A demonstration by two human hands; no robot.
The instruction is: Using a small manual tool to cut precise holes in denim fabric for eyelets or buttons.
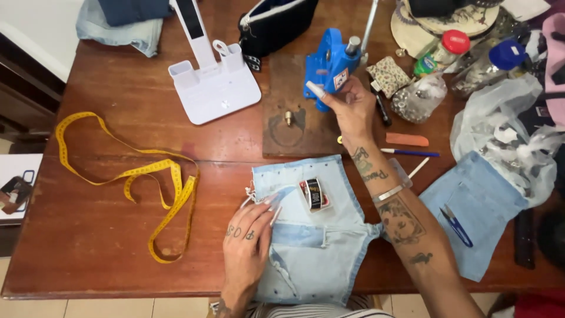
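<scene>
Lying at the near edge of the wooden table, a pale denim piece is pressed flat by the left hand, whose fingers are spread open on the cloth's left side. A small oblong packet with a red, black and white label rests on the denim just beyond the fingertips. To the left, a yellow tape measure is looped loosely on the wood. To the right, a second denim piece carries blue snips. Farther off, the right hand is closed around the lower part of a blue press, which stands on a dark wooden board. Just right of the hand, an orange chalk and a blue pen are laid. At the far left, a white stand is placed; at the far right, a red-capped bottle with a green label and a blue-capped jar are seen beside a clear bag of small metal pieces.
</scene>
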